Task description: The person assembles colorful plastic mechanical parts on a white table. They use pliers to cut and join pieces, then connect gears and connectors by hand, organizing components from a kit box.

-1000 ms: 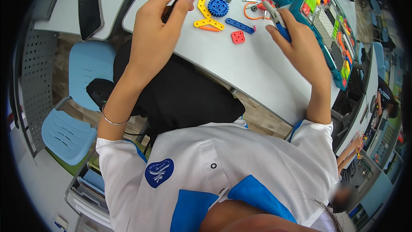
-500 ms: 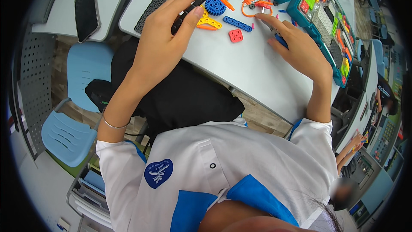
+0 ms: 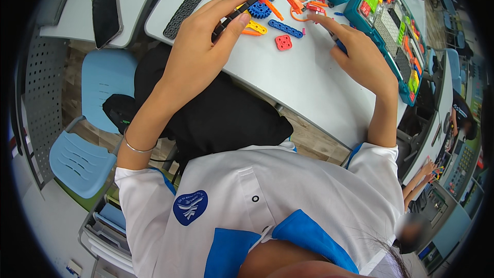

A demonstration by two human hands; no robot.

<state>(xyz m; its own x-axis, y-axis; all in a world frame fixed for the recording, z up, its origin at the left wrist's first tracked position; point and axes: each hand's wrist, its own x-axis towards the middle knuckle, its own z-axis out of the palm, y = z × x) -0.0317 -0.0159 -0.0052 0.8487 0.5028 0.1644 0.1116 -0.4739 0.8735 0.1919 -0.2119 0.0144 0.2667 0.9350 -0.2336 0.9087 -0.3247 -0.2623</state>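
My left hand [image 3: 193, 54] is closed round a black toothed beam [image 3: 252, 2], tilted over the table, its far end joined to red and orange building pieces. Partly behind it lie a blue gear [image 3: 261, 10] and a yellow beam [image 3: 256, 27]. To the right rest a blue perforated beam [image 3: 285, 29] and a red square plate [image 3: 283, 42]. My right hand [image 3: 365, 59] curls its fingers round a small blue-and-grey tool [image 3: 340, 45], mostly hidden under the palm. Its index finger points at an orange ring [image 3: 297, 18] among loose parts.
A teal parts case [image 3: 378, 38] with colourful pieces stands right of my right hand. A long dark grey perforated beam [image 3: 193, 2] lies on the table's left. A phone [image 3: 106, 13] rests on the neighbouring table. Blue chairs [image 3: 82, 162] are at the left; other people work far right.
My left hand has shifted slightly right with the black beam, whose orange pieces now reach farther right. My right hand's thumb and fingers have moved a little to the right with the tool.
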